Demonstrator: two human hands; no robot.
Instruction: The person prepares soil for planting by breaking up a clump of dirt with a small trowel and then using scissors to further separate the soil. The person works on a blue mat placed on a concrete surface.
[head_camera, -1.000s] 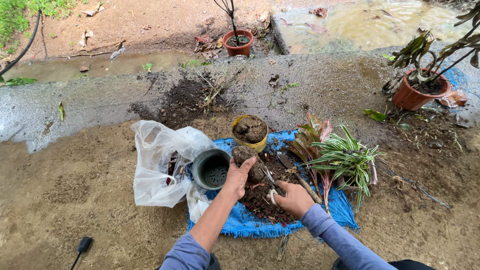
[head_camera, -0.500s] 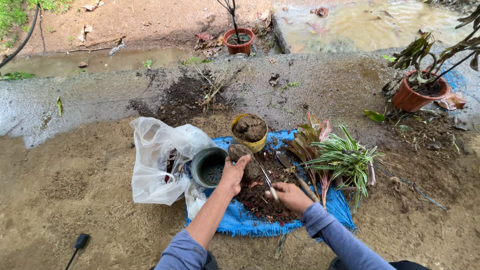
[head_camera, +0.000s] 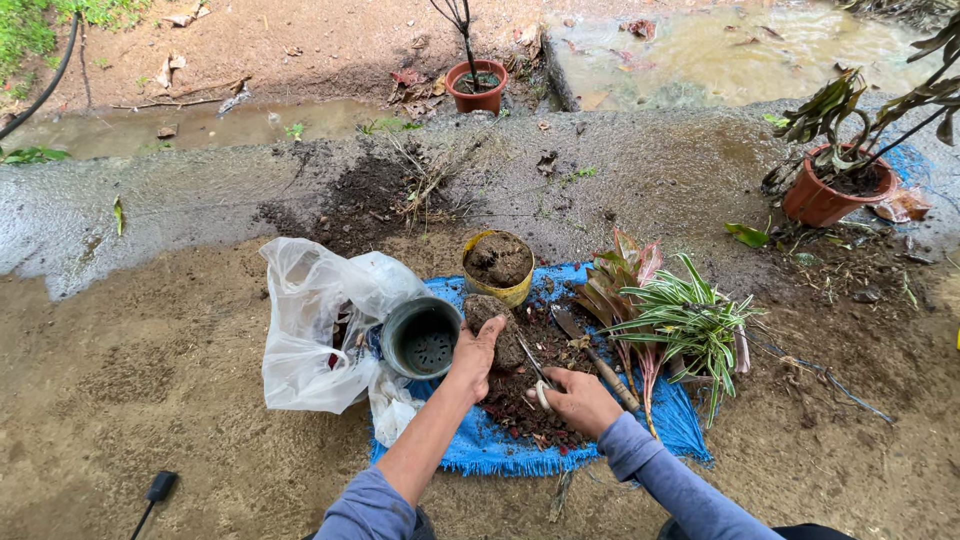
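My left hand (head_camera: 474, 352) grips a brown clump of soil and roots (head_camera: 495, 322) above a blue mat (head_camera: 500, 450). My right hand (head_camera: 578, 400) holds a small pair of scissors (head_camera: 535, 372) whose blades point at the clump. Loose dark soil (head_camera: 525, 390) lies on the mat under both hands. An empty grey pot (head_camera: 422, 337) lies tilted just left of my left hand. A yellow pot full of soil (head_camera: 497, 266) stands behind the clump. Uprooted plants with striped green and reddish leaves (head_camera: 668, 312) lie to the right.
A crumpled clear plastic bag (head_camera: 318, 315) sits left of the grey pot. A trowel (head_camera: 596, 355) lies on the mat. Terracotta pots with plants stand at the back (head_camera: 477, 88) and far right (head_camera: 828, 195). A wet concrete strip (head_camera: 150, 200) and puddles lie beyond.
My right hand has shifted slightly, bringing the scissors closer to the soil clump. My left hand keeps its hold on the clump.
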